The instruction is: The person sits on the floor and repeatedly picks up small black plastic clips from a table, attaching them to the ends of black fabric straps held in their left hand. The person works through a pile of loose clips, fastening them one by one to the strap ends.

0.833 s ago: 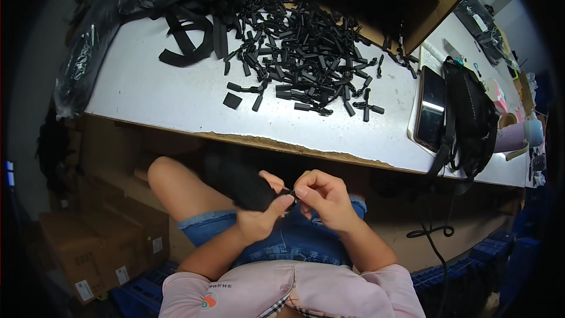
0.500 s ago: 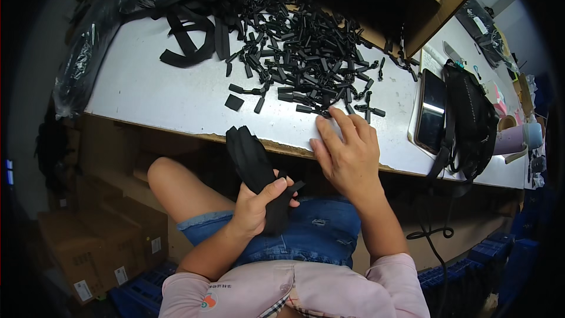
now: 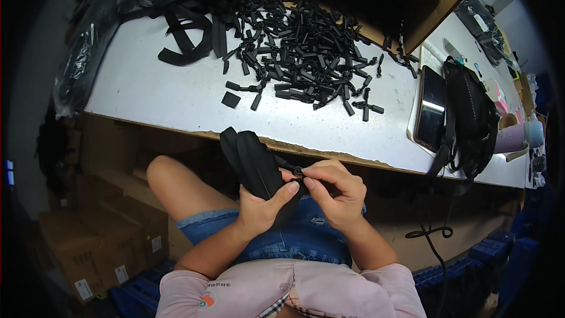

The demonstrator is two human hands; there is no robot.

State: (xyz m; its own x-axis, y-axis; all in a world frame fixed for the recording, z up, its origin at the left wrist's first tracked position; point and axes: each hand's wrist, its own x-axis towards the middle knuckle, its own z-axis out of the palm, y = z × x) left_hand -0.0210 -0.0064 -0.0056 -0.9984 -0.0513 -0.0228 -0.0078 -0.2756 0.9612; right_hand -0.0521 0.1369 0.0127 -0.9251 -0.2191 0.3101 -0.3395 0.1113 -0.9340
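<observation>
A folded bundle of black zipper tape (image 3: 250,162) is gripped in my left hand (image 3: 259,209), above my lap and just in front of the table edge. My right hand (image 3: 341,191) pinches a small black zipper slider (image 3: 298,171) with a pull on it, meeting the left fingertips at the tape's end. Whether the slider sits on the tape I cannot tell, as the fingers cover the spot. Beyond my hands, a heap of black zipper sliders with pulls (image 3: 312,53) is spread on the white table (image 3: 170,100).
An open cardboard box (image 3: 447,6) lies behind the heap. Black strips (image 3: 183,56) and a plastic-wrapped bundle (image 3: 88,59) are at the left. A phone (image 3: 432,106), a black bag (image 3: 471,118) and a lilac cup (image 3: 509,140) stand right. Cartons (image 3: 100,247) sit on the lower left.
My right hand has left the near edge of the heap, taking a slider, and come back to my left hand. The tape bundle has shifted slightly, its top ends spreading apart.
</observation>
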